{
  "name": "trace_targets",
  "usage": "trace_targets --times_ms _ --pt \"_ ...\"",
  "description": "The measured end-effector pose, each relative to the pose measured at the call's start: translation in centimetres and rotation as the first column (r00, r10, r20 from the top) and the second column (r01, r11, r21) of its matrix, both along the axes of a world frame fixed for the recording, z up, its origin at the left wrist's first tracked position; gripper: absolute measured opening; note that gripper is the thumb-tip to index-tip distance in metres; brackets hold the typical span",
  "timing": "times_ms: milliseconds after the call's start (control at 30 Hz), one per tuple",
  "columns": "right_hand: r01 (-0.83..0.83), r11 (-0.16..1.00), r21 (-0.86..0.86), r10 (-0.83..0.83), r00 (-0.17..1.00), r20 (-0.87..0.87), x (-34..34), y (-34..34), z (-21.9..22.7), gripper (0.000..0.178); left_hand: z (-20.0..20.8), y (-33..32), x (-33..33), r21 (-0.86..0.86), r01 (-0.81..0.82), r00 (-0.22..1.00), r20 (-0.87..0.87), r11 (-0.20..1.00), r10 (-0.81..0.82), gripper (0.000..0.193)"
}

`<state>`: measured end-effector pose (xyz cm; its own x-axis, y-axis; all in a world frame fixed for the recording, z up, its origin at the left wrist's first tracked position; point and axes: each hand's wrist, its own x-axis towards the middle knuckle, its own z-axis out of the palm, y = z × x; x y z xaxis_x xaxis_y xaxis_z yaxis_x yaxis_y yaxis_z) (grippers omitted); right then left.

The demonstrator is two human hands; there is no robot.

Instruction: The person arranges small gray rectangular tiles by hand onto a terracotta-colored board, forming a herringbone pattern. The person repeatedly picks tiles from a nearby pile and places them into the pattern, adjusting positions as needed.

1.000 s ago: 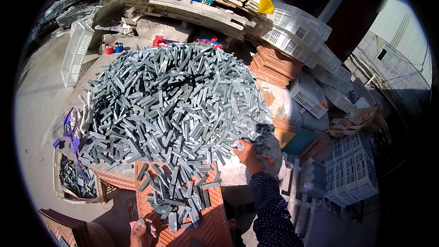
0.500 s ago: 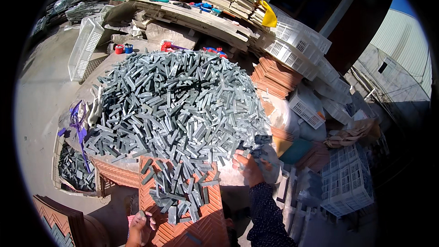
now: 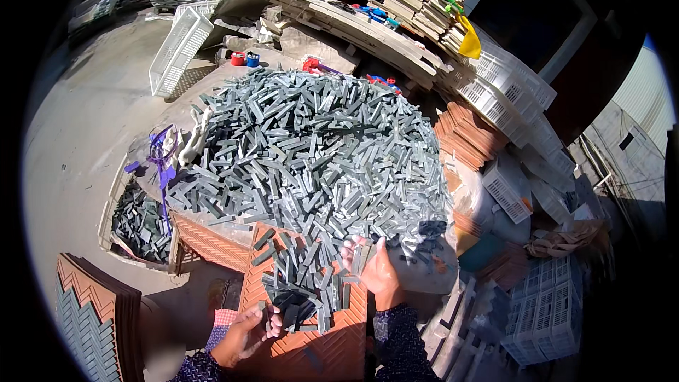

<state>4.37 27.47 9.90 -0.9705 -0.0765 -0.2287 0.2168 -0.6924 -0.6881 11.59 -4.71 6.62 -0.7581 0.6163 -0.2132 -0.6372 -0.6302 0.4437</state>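
Left hand (image 3: 247,334) pinches a strip (image 3: 262,305), right hand (image 3: 380,274) half-curls around a second strip (image 3: 361,259), orange board (image 3: 348,345) between the hands, grey pile (image 3: 318,145) beyond both.

A broad, pale, dusty table (image 3: 430,276) is mostly covered by a heap of slim, grey-green, stone-like strips (image 3: 311,134). Near its far left corner a round red tub (image 3: 238,60) and a round blue tub (image 3: 252,61) are set; its left edge is draped with white gloves (image 3: 194,140) and a tangled purple strap (image 3: 165,170).
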Motion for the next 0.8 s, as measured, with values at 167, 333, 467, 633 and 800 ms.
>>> trace_targets --times_ms 167,333,467,633,800 --pt "-0.265 0.962 -0.061 0.261 0.964 -0.057 0.7 -7.3 0.9 0.085 1.3 2.2 -1.3 0.006 -0.075 0.996 0.057 0.997 0.075 0.055" --pt "-0.328 0.905 0.270 0.339 0.941 0.009 4.1 -11.6 0.6 0.053 2.8 4.9 -1.3 -0.123 -0.181 0.983 0.014 0.976 0.185 0.049" --pt "-0.277 0.908 0.315 0.284 0.958 0.023 5.4 -12.6 -0.6 0.039 1.8 4.3 -0.5 -0.116 -0.197 0.969 0.127 0.974 0.211 0.045" --pt "-0.238 0.965 -0.111 0.251 0.960 0.125 5.6 -11.1 0.0 0.040 1.1 3.9 -0.7 -0.002 -0.125 0.979 0.162 0.992 0.124 0.037" --pt "-0.222 0.957 -0.186 0.239 0.968 0.074 6.4 -10.3 -0.8 0.042 1.2 4.1 -0.2 0.001 -0.096 0.970 0.224 0.995 0.093 0.031"
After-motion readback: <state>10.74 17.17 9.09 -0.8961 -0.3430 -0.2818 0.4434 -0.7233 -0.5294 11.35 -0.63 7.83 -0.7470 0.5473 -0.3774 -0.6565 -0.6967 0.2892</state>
